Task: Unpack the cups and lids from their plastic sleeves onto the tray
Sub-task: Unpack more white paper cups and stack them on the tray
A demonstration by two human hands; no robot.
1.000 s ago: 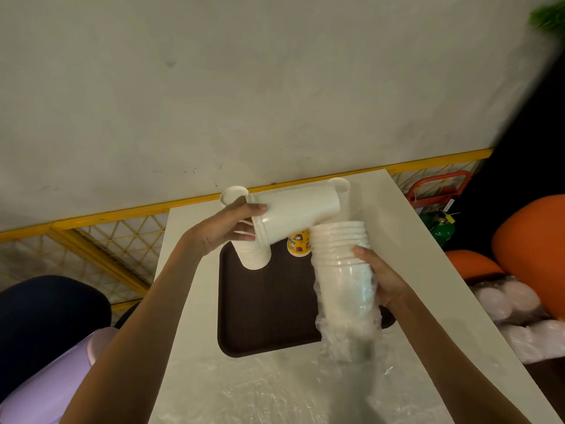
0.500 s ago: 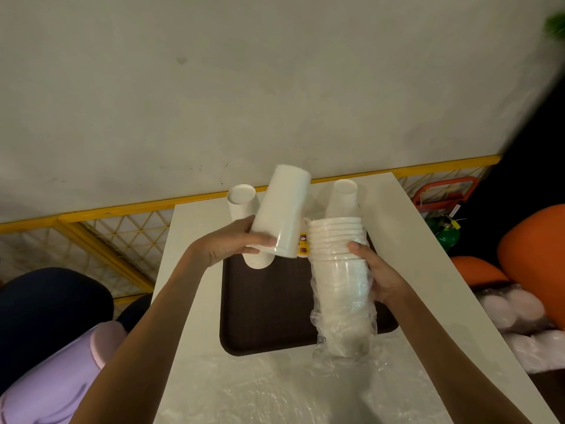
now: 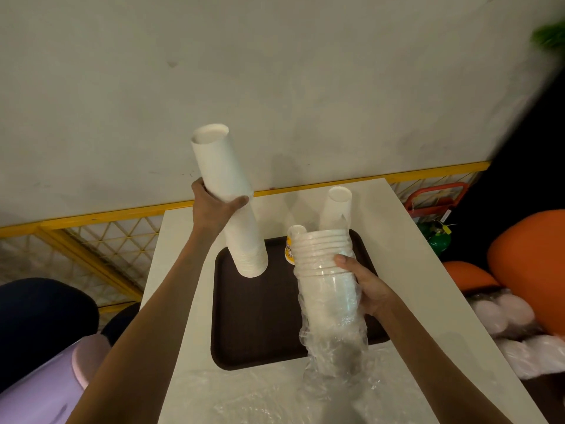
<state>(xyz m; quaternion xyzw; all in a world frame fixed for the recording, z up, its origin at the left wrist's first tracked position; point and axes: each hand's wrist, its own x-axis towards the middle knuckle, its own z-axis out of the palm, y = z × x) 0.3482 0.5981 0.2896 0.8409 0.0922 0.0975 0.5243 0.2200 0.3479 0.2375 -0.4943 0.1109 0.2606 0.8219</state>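
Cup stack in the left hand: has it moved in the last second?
Yes. The cup stack in the left hand turned from lying sideways above the tray to nearly upright over the tray's far left corner.

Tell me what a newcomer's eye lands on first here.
The left hand grips a tall, tilted stack of white paper cups, its lower end at the far left corner of the dark brown tray. The right hand holds a shorter white cup stack half out of its crinkled clear plastic sleeve.
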